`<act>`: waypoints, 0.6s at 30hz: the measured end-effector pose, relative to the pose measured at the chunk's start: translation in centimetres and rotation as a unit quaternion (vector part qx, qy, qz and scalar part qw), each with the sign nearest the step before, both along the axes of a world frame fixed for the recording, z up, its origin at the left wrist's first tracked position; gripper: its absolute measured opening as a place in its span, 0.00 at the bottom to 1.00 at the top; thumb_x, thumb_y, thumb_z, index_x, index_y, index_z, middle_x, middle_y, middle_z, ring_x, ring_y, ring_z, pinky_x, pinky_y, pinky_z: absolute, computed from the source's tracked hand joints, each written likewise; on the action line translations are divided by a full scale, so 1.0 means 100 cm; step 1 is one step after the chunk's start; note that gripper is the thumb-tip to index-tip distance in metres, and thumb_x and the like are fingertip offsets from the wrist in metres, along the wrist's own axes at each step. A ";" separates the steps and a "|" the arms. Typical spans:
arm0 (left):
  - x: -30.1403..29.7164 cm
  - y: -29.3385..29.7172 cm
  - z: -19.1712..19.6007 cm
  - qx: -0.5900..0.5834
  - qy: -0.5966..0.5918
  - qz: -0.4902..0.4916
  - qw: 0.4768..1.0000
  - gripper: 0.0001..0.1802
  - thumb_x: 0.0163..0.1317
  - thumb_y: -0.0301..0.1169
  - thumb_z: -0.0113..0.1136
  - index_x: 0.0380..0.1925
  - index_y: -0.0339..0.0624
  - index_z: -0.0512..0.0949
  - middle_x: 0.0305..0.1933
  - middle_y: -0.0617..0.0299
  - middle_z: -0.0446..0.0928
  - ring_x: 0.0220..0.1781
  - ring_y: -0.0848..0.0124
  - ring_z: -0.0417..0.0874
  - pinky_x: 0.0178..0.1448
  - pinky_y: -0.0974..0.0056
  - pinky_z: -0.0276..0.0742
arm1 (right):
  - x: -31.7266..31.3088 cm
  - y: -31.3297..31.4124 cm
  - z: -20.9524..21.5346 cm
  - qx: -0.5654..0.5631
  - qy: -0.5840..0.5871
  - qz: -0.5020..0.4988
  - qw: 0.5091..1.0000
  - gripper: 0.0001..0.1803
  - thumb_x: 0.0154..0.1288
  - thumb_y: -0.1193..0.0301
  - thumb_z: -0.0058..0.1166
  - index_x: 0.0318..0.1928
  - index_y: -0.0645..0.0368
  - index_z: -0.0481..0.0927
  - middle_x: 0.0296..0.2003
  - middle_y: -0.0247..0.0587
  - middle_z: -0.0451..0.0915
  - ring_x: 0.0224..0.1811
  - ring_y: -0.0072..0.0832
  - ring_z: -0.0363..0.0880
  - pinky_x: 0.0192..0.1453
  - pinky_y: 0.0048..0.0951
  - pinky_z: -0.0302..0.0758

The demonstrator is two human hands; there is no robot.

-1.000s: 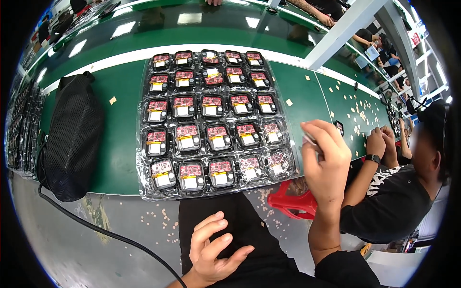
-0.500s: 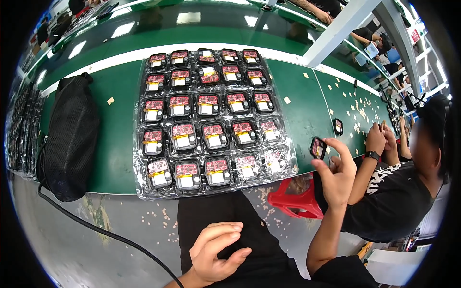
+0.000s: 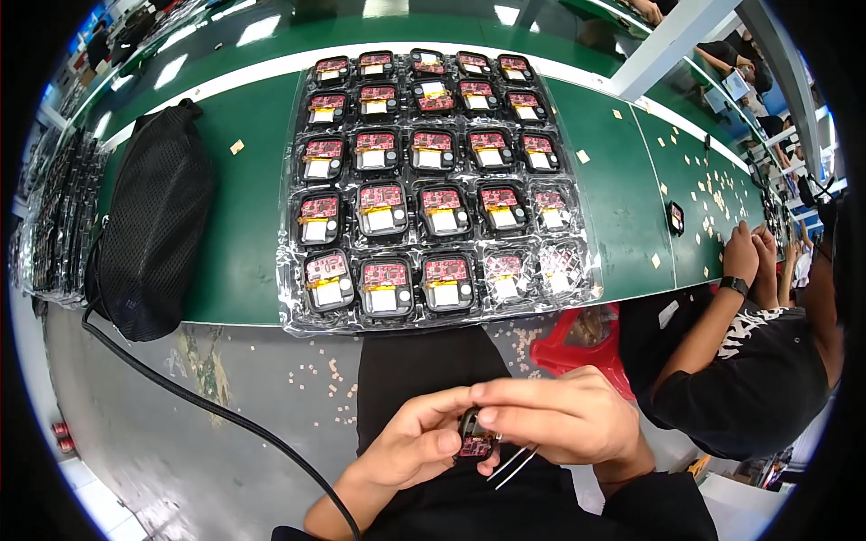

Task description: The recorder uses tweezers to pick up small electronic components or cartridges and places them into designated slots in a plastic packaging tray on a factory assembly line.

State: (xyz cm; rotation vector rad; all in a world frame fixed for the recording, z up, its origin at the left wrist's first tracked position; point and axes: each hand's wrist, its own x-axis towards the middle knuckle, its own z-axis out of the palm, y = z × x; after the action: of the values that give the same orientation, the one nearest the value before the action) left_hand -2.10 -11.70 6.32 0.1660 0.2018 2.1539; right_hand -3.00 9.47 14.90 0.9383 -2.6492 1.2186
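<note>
Close to my lap, a small black device case (image 3: 475, 443) with a red circuit board inside is held between my two hands. My left hand (image 3: 413, 444) is closed, its thumb and fingers gripping the case's left side. The closed right hand (image 3: 568, 417) reaches over with its fingertips at the case's upper right edge. Two thin metal prongs, looking like tweezers (image 3: 514, 467), stick out below the right hand's fingers; their other end is hidden. Beyond, a clear plastic tray (image 3: 577, 287) bears rows of similar black cases with red boards; two front-right pockets show boards under clear plastic.
A black mesh bag (image 3: 155, 225) lies left on the green table (image 3: 242, 261), its black cord (image 3: 225, 413) running toward my left arm. Stacked trays (image 3: 56, 216) stand far left. At right are a single case (image 3: 676, 217), scattered small pieces, a seated co-worker (image 3: 749, 352) and a red stool (image 3: 577, 347).
My right hand has brought the case from over the table's right side down to my lap. My left hand, open before, has closed on it. The view has shifted, so the tray appears higher.
</note>
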 end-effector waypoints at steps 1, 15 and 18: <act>0.001 0.002 0.006 -0.025 -0.009 0.051 0.998 0.31 0.70 0.37 0.64 0.65 0.32 0.67 0.59 0.48 0.73 0.53 0.61 0.82 0.51 0.58 0.81 | 0.000 0.000 0.008 0.040 -0.051 -0.018 0.998 0.18 0.54 0.75 0.73 0.46 0.58 0.85 0.46 0.44 0.81 0.31 0.28 0.86 0.31 0.25 0.83; 0.007 0.006 0.009 -0.211 0.088 0.310 0.923 0.32 0.57 0.15 0.69 0.62 0.36 0.68 0.66 0.43 0.69 0.69 0.56 0.73 0.67 0.57 0.76 | 0.012 -0.006 -0.033 0.078 0.148 -0.139 0.976 0.19 0.50 0.74 0.74 0.45 0.59 0.86 0.32 0.34 0.78 0.21 0.24 0.74 0.22 0.25 0.70; 0.009 0.007 0.004 -0.202 0.114 0.327 0.916 0.34 0.57 0.14 0.69 0.63 0.36 0.68 0.67 0.44 0.67 0.68 0.58 0.73 0.66 0.59 0.76 | 0.011 -0.008 -0.036 0.088 0.187 -0.136 0.969 0.17 0.50 0.75 0.74 0.43 0.59 0.86 0.32 0.34 0.78 0.20 0.23 0.73 0.20 0.24 0.67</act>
State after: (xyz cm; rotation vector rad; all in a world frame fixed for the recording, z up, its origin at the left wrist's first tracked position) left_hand -1.21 -11.00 6.69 0.1177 0.9451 2.6863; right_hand -1.86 8.70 11.26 0.7081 -2.4981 0.6795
